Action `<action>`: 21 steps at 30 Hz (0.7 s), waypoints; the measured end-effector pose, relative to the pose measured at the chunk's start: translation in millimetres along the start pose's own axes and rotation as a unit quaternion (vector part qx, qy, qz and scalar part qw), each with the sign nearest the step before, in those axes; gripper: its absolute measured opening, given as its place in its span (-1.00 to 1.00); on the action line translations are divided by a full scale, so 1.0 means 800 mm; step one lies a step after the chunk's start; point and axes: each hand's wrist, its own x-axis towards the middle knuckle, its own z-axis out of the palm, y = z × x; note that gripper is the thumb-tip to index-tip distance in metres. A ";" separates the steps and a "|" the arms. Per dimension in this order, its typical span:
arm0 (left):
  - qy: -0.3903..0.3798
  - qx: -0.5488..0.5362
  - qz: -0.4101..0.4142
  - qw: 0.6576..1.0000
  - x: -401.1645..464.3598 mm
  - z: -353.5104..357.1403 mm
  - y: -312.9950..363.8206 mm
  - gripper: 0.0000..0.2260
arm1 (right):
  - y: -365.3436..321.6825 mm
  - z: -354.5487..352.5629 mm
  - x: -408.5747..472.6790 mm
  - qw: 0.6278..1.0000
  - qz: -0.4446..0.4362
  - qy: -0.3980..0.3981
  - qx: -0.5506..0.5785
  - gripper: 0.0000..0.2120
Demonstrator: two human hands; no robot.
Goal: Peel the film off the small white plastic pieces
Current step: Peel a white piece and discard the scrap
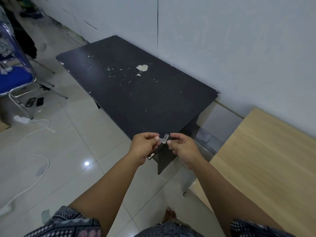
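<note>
Both hands pinch one small L-shaped white piece: left hand, right hand, above the black table

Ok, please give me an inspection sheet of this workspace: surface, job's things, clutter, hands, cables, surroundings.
Surface: black table with chipped paint, pushed against a pale wall; nothing lies on it.
Job's things: one small white L-shaped plastic piece, held in the air above the table's near edge.
Clutter: two dark phone-like items on the floor.
Hands: left hand and right hand each pinch one end of the piece.
Cables: white cable winding over the floor tiles on the left.
Surroundings: blue chair with chrome legs on the left; light wooden surface on the right.
</note>
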 end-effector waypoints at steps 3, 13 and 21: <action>0.018 -0.015 0.011 1.000 0.023 0.001 0.012 -0.87 | -0.010 0.009 0.024 1.000 -0.009 0.012 0.008 -0.77; -0.031 0.011 0.010 0.999 0.073 -0.002 0.032 -0.89 | -0.019 0.042 0.058 0.993 -0.015 0.104 0.051 -0.81; -0.134 0.072 0.031 0.988 0.125 -0.029 0.048 -0.91 | -0.024 0.084 0.082 0.974 -0.002 0.211 0.085 -0.86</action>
